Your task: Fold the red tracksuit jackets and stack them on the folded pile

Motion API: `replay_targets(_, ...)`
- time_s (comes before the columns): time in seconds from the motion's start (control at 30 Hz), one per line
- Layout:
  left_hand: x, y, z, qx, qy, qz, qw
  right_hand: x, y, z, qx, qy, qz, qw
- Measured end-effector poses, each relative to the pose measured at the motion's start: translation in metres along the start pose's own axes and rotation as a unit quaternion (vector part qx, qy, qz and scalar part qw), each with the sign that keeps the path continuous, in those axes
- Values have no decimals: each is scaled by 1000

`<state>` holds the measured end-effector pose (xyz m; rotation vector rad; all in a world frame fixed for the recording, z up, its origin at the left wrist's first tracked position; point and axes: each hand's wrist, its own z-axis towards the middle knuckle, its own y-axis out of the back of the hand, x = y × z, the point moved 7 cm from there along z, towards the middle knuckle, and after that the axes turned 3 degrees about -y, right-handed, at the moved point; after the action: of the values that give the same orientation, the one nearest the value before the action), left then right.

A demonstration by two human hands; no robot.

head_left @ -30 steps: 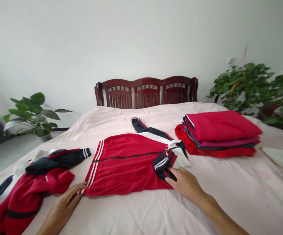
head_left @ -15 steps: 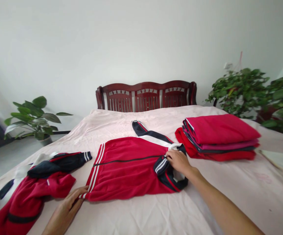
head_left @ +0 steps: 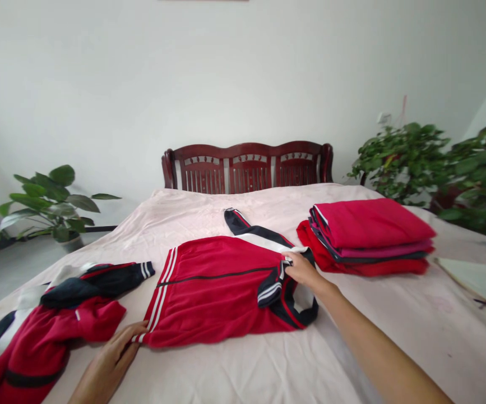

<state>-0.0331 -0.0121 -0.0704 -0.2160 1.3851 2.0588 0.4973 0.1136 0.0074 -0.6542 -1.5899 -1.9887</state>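
Note:
A red zip jacket (head_left: 221,292) with white hem stripes lies on the bed, its hem to the left and collar to the right. My left hand (head_left: 110,359) is closed on the near corner of the hem. At the collar end, my right hand (head_left: 304,272) pinches the fabric near the zip top. One navy sleeve (head_left: 274,293) is folded over the jacket front beside my right fingers, its striped cuff lying on the red cloth. The other sleeve (head_left: 249,227) stretches away toward the headboard. What exactly sits between my right fingertips is partly hidden.
Left of the jacket lies a crumpled red and navy garment (head_left: 78,320). A stack of folded clothes (head_left: 373,224) stands to the right, with a pale flat item (head_left: 473,280) beyond it. A wooden headboard (head_left: 249,168) and potted plants (head_left: 58,205) surround the pink-sheeted bed (head_left: 209,376).
My right hand stays at the collar end while the folded navy sleeve shifts and its cuff turns slightly flatter on the jacket. My left hand keeps its place at the hem.

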Motion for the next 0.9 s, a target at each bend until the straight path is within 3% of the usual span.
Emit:
replay_targets(0.13, 3, -2, 0, 3, 0, 5, 1000, -18, -16, -10, 39, -2, -3, 999)
replay_targets(0.3, 1, 0, 0, -7, -4, 9, 1000, -19, -25, -1, 61, -43, 28, 997)
replay_targets(0.47, -1, 1, 0, -3, 1, 7, 1000, -12, -36, 5, 45, -109, 78, 990)
replay_targets(0.57, 0, 0, 0, -3, 1, 2, 1000, 10, -36, -4, 27, -113, 130, 985)
replay_targets(0.67, 1, 0, -1, -12, 2, 0, 1000, 50, -26, -22, 40, -63, 223, 972)
replay_targets(0.7, 1, 0, -1, -12, 2, -1, 1000, 66, -22, -29, 64, -31, 277, 958)
replay_targets(0.8, 0, 0, 0, -12, 4, -4, 1000, 108, -12, -51, 163, 45, 449, 877)
replay_targets(0.83, 0, 0, 0, -14, 5, -5, 1000, 114, -11, -57, 179, 42, 467, 865)
replay_targets(0.9, 0, 1, -1, -16, 6, -4, 1000, 115, -12, -66, 188, 9, 446, 875)
